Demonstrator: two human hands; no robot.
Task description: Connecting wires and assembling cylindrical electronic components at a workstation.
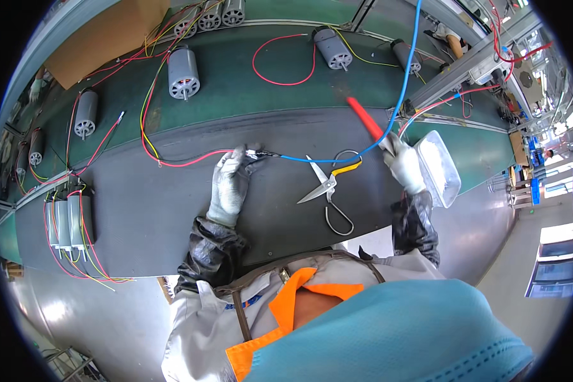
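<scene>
My left hand [228,188], in a pale glove, pinches the end of red and black motor wires [194,159] over the dark mat. A metal clip [261,154] on a blue cable [318,160] meets the wires at my fingertips. My right hand [404,167], also gloved, is closed round a red stick-shaped tool [365,120], blurred and pointing away to the left; its exact kind is unclear. Between my hands lie open scissors [325,184] with one yellow-wrapped handle. A clear plastic box [440,169] sits beside my right hand.
Grey motors [183,73] with coloured wires stand across the green bench [235,70], another motor [332,48] farther right. Several motors [70,223] cluster at the mat's left edge. A metal frame [455,67] rises at the right; a cardboard sheet [102,38] leans at far left.
</scene>
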